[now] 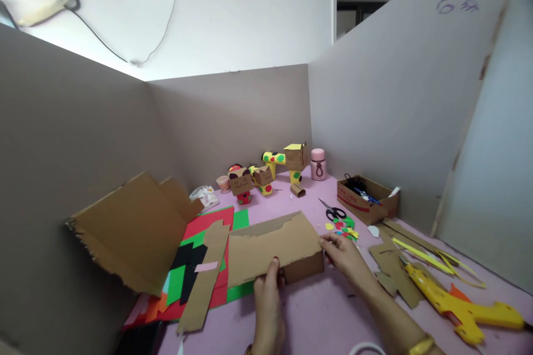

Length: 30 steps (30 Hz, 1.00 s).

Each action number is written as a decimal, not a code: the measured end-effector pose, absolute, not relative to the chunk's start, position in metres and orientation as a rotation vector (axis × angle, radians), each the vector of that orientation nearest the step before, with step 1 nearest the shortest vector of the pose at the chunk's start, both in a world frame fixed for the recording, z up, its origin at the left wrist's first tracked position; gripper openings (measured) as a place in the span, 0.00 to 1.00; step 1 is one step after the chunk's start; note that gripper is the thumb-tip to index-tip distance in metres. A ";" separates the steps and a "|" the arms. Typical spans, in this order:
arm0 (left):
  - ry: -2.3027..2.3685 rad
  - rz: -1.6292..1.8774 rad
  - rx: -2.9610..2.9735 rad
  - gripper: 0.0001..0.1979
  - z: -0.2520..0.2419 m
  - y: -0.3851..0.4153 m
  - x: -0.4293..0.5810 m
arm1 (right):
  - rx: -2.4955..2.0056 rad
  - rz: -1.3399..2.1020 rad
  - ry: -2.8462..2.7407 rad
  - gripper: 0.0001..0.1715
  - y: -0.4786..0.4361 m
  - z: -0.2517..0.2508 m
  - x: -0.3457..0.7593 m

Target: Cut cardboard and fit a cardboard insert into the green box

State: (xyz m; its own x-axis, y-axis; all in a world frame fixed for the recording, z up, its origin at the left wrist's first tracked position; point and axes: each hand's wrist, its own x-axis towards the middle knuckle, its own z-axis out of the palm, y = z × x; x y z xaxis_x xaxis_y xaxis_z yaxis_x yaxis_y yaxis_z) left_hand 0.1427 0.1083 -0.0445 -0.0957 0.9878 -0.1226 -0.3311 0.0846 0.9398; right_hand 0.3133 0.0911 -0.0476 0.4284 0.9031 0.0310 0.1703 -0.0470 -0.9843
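Observation:
A low cardboard box, its top torn along one strip to bare the ridges, sits in front of me. My left hand grips its front edge, thumb on top and fingers hidden underneath. At the right corner, my right hand pinches the box's edge between thumb and fingers. Left of the box lies a long cardboard strip with a pink piece across it. Beneath are red, green and black paper sheets. Black-handled scissors and small coloured paper cutouts lie beyond my right hand.
A yellow glue gun and cardboard scraps lie at right, near an open box of tools. Several decorated cardboard figures and a pink flask stand behind. A large cardboard piece leans at left. Grey partitions enclose the table.

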 end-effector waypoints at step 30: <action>1.054 1.371 0.887 0.13 -0.045 0.110 0.143 | -1.417 0.804 -0.995 0.14 0.098 -0.055 0.314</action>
State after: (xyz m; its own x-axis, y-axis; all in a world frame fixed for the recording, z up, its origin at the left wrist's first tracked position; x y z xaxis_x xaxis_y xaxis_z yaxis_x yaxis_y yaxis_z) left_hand 0.1434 0.1096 -0.0450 -0.0802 0.9946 -0.0657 -0.3188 0.0369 0.9471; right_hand 0.3136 0.0976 -0.0549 0.4023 0.9124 0.0754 0.1178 0.0300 -0.9926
